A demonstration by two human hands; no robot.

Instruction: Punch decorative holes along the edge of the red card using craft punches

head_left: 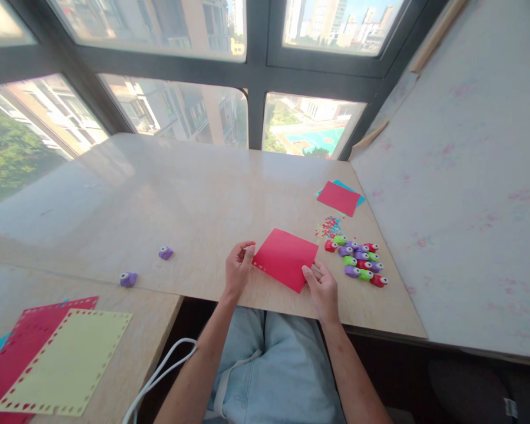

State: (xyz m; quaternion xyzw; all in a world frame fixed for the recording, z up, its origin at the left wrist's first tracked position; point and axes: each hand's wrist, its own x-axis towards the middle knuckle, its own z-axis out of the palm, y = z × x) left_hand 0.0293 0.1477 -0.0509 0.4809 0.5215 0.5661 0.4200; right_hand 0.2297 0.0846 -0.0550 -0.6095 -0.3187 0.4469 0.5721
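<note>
Both hands are meeting on one square sheet of red paper, low in the middle of the frame. Left hand is pinching the sheet's left corner, thumb and fingers closed together on the paper, right beside a short row of small holes punched along that edge. Right hand is gripping the lower right edge, thumb lying on top of the sheet and fingers curled beneath it, so it too is clamped on the paper. The sheet is lying turned like a diamond, one corner pointing toward the person and the opposite one pointing away toward the window; its left-to-right diagonal is running between the two hands, so neither is nearer than the other. It is hovering just above, or resting lightly on, the pale stone-patterned worktop; I cannot tell which.

Just right of the right hand, a cluster of small green, purple and red plastic paper punches is sitting on the worktop, near but apart from the sheet. Above that cluster, a scatter of tiny coloured paper cut-outs is lying, and further toward the upper right a second red sheet over a blue one. Well to the left, two loose purple punches are resting apart. At lower left, a yellow sheet with a punched heart border is lying over red ones.
</note>
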